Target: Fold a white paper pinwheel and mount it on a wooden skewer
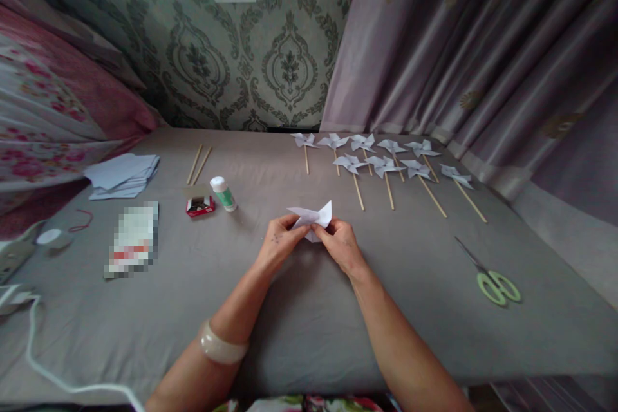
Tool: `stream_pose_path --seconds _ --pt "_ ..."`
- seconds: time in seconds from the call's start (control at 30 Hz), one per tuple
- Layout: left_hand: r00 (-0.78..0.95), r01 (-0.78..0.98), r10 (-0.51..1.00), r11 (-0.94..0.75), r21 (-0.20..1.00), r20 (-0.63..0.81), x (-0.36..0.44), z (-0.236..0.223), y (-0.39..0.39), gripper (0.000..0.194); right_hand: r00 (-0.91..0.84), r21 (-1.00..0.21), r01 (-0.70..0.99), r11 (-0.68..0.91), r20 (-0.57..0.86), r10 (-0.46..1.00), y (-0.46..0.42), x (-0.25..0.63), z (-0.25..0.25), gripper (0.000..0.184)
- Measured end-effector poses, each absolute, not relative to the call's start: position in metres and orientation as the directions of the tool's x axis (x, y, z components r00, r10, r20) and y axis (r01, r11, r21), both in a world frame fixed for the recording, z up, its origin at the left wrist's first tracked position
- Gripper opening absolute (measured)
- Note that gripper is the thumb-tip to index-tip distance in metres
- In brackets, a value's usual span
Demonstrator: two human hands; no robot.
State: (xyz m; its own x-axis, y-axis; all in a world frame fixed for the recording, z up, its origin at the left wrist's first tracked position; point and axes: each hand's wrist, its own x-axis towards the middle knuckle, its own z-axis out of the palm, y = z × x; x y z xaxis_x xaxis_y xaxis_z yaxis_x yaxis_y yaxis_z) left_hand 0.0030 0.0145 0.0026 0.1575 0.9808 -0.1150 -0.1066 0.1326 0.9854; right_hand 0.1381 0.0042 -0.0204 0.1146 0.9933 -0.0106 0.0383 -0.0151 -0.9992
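Between my two hands is a white paper pinwheel (316,215) with its blades partly folded, held just above the cloth-covered table. My left hand (282,236) pinches its left side, thumb toward the middle. On the right side, my right hand (340,241) grips it the same way, and both thumbs meet near its centre. The fingers behind the paper are mostly hidden. No stick shows on this pinwheel. A glue bottle (224,194) with a white cap stands to the left, beside a small open red box (199,206) holding small dark bits.
Several finished pinwheels on sticks (385,166) lie at the back right. Green-handled scissors (497,286) rest at the right. Two bare sticks (199,165), a stack of paper (123,175), a blurred packet (132,238) and a white cable (72,388) are on the left.
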Motion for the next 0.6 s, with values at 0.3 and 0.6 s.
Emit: stream_pose_path --seconds 0.3,0.6 --pt "0.147 -0.093 0.987 0.085 0.992 -0.071 0.0018 0.0004 0.0154 0.024 0.092 -0.999 0.029 -0.018 -0.015 0.996 0.0045 0.1404 -0.0259 0.034" --pt "0.140 -0.095 0.988 0.086 0.992 -0.072 0.0017 -0.0012 0.0161 0.023 0.109 -0.996 0.084 0.009 0.018 0.994 0.0045 0.1423 -0.0276 0.032"
